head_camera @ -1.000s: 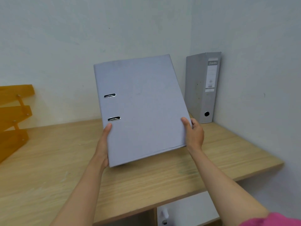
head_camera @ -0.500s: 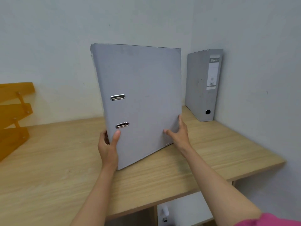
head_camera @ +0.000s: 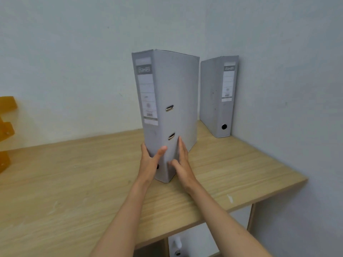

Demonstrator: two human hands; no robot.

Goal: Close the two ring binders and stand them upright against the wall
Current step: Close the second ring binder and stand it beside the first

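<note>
A closed grey ring binder (head_camera: 176,93) stands upright near the middle of the wooden desk (head_camera: 74,182), its labelled spine turned toward me and to the left. My left hand (head_camera: 151,160) wraps the bottom of the spine, thumb on the cover. My right hand (head_camera: 181,164) lies flat against the lower cover on the right side. A second closed grey binder (head_camera: 213,101) stands upright in the back right corner, against the right wall, spine facing me. A gap separates the two binders.
An orange stacked paper tray (head_camera: 5,130) sits at the left edge of the desk. White walls (head_camera: 74,62) meet in the corner behind the binders. The desk's right edge ends near the right wall.
The binder in my hands went from tilted with its cover facing me to standing upright with the spine turned toward me. Both hands slid down to its lower part.
</note>
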